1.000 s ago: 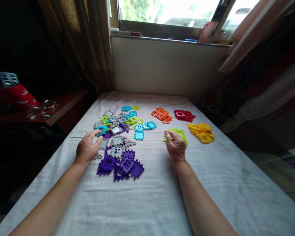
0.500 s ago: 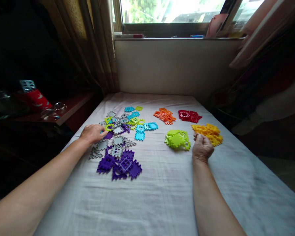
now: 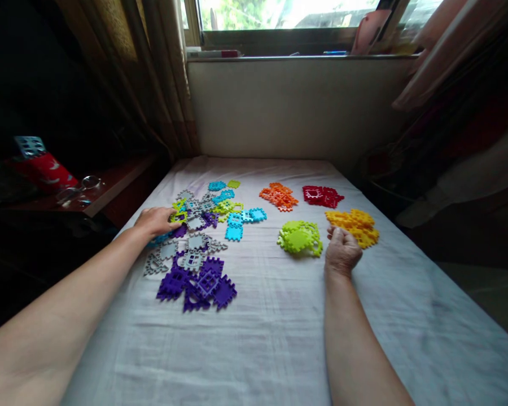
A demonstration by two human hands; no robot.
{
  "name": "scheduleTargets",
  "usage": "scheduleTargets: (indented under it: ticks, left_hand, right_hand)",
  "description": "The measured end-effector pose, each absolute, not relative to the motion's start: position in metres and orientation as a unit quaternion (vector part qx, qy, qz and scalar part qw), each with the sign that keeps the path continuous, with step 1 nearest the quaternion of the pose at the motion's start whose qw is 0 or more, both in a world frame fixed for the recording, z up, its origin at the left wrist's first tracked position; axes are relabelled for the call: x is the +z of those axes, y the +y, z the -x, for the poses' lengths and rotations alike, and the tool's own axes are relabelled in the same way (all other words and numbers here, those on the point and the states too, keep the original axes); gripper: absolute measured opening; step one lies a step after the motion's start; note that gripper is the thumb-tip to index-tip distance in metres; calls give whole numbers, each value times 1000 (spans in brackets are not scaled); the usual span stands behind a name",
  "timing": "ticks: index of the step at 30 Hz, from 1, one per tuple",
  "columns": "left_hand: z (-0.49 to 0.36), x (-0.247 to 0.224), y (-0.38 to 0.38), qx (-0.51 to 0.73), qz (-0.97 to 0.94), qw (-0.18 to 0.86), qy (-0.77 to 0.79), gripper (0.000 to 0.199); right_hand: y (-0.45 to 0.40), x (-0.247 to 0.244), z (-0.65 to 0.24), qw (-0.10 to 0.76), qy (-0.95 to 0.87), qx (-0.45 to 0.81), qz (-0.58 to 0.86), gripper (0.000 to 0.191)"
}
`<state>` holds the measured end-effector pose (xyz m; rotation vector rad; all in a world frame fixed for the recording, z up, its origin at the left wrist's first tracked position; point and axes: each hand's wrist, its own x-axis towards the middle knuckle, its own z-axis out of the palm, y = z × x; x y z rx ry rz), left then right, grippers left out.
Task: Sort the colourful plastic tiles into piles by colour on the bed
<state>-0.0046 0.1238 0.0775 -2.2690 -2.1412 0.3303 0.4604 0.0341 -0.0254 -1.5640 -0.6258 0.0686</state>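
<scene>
My left hand [image 3: 156, 221] reaches into the mixed pile at the left. Its thumb and fingers close at the edge of a lime-green square interlocking tile [image 3: 180, 217]. Around it lie grey tiles [image 3: 196, 241], blue tiles [image 3: 234, 232] and purple tiles [image 3: 224, 290]. A bit of blue tile shows beside the left wrist. My right hand [image 3: 342, 251] is curled into a fist on the sheet, between a lime-green heap [image 3: 300, 238] and a yellow heap [image 3: 353, 226]. The inside of that fist is hidden.
Orange tiles [image 3: 278, 196] and red tiles [image 3: 323, 195] form separate heaps farther back on the pale sheet [image 3: 275, 338]. A dark side table [image 3: 114, 189] with glasses [image 3: 82, 186] and a red container [image 3: 51, 172] stands left. A windowsill wall [image 3: 296, 107] closes the far end.
The whole view has shifted slightly left. My left hand has moved a little away from me over the pile, uncovering blue tile near the wrist. My right hand stays by the yellow heap.
</scene>
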Motion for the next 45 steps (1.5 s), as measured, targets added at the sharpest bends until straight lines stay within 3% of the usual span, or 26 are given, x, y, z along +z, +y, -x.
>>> scheduleTargets:
  ticks: [6,11,16,18,29,40,45]
  left_hand:
    - [14,94,120,46,694,-24,-718,52]
    - [-38,97,106,-103,742,-49,-661,39]
    - [-146,67,87,-239,713,-370,-546,39]
    - [-184,54,83,-232,688,-418,-546,37]
    - [-237,40,79,-156,751,-254,-589,22]
    - [-171,58,129,-66,790,51,-607,36]
    - [-141,61,154,13,768,46,-639,37]
  right_hand:
    - [36,-28,-461,664,-285,30,691,39]
    - [36,-29,-460,661,-297,36,688,39]
    - [35,-25,-458,651,-293,34,699,40]
    - [35,-24,-458,650,-294,35,699,40]
    - [34,-19,-455,644,-295,44,704,39]
    - [34,-23,-455,641,-300,47,705,39]
    - [34,-23,-454,647,-303,53,698,39]
